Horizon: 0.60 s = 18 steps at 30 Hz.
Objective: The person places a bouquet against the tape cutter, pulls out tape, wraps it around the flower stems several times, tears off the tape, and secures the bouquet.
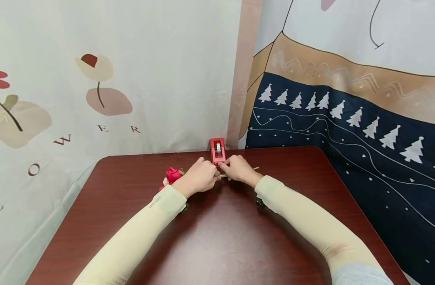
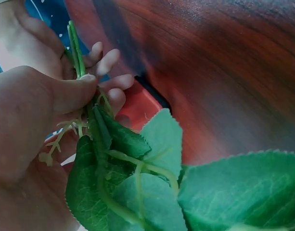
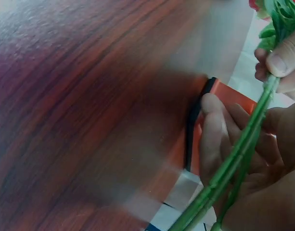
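Observation:
Artificial roses with a red bloom [image 1: 174, 174] and green leaves [image 2: 137, 144] lie sideways between the two hands. My left hand [image 1: 202, 176] grips the bunch below the leaves, its thumb pressed along the stems [image 2: 76, 48]. Close to it, my right hand [image 1: 239, 168] curls loosely about the bare stems [image 3: 224, 168], which cross its palm. In the right wrist view its contact with them is partly hidden. Just beyond both hands stands a red tape dispenser [image 1: 217, 148] with a roll of clear tape in it.
The dark red-brown wooden table [image 1: 217, 245] has rounded far corners. A white curtain with printed flowers [image 1: 174, 79] hangs behind it, and a navy cloth with white trees [image 1: 346, 158] hangs along the right side.

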Available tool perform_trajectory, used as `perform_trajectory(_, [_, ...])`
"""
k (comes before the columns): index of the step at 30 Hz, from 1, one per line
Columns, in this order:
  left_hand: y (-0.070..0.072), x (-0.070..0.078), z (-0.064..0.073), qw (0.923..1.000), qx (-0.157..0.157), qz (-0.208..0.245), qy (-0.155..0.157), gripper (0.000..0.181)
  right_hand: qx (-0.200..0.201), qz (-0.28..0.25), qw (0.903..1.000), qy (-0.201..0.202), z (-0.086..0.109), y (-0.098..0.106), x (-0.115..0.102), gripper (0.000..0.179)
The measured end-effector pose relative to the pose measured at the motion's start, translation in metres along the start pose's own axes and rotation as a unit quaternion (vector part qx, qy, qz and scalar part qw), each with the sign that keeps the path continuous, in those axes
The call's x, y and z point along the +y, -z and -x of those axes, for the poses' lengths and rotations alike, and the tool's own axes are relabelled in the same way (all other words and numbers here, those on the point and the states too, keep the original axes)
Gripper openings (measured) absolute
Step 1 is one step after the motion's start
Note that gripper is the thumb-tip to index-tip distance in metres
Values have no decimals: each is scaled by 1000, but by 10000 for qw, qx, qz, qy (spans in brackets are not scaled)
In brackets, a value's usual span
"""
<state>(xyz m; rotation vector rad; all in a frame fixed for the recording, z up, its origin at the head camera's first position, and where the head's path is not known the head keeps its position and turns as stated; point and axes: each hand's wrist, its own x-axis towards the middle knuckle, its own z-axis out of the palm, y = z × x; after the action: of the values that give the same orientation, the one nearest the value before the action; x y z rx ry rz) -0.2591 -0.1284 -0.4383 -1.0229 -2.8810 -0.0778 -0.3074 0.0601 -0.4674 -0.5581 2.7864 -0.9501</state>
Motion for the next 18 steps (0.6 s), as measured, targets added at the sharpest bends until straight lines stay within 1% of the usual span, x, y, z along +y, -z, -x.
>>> perform_trajectory(3, [1, 1, -2, 10000, -16, 21, 9, 24, 66, -50, 9999, 75, 0, -2, 3, 44])
perform_trajectory(10, [6, 3, -2, 10000, -54, 46, 25, 27, 58, -236, 9997, 42, 2, -3, 2, 38])
perform_trajectory(18, [5, 2, -3, 10000, 5, -9, 39, 28, 94, 16, 9997, 237, 2, -1, 0, 44])
